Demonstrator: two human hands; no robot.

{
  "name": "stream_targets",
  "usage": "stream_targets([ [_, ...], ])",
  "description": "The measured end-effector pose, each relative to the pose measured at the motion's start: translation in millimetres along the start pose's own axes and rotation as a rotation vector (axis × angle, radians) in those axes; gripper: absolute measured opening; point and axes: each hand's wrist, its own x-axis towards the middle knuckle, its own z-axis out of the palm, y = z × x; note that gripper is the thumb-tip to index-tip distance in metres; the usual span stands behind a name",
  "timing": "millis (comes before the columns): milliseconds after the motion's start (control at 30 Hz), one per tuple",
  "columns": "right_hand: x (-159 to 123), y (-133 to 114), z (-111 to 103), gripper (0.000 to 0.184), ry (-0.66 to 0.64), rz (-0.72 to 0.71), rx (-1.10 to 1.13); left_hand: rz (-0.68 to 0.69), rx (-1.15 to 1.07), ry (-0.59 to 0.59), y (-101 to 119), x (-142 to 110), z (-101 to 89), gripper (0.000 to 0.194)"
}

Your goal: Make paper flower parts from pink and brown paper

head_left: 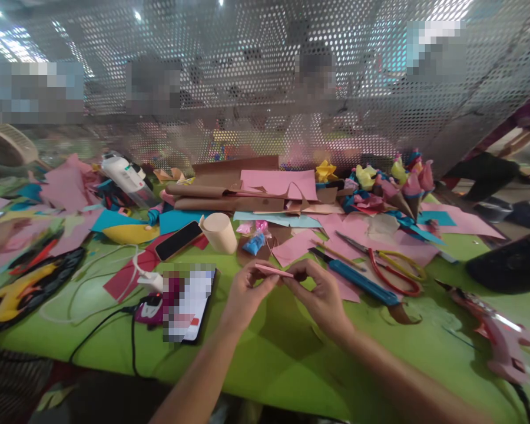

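A narrow folded strip of pink paper is pinched between my two hands above the green table. My left hand grips its left end between thumb and fingers. At the right end, the thumb and fingertips of my right hand are closed on the same strip. Just beyond my hands lie a small blue bundle and a pink paper piece. A blue utility knife rests to the right of my right hand. Left of my left hand lies a lit phone.
Red-handled scissors lie beyond the knife, and a pink glue gun sits far right. A cardboard tube, dark phone and power strip with cables stand left. Another person's hand reaches in at far left.
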Motion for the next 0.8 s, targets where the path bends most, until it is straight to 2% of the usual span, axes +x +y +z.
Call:
stream_targets([
  [200, 0.4, -0.9, 1.1, 0.012, 0.005, 0.016, 0.029, -0.005, -0.006, 0.021, 1.2, -0.5, 0.4, 0.018],
  [433, 0.0, 0.4, 0.4, 0.008, 0.027, 0.006, 0.026, -0.004, -0.060, 0.159, 5.1, 0.0, -1.7, 0.020],
  [800, -0.5, 1.9, 0.4, 0.008, 0.023, 0.016, 0.029, 0.018, -0.074, 0.123, 2.9, 0.9, -3.4, 0.021],
])
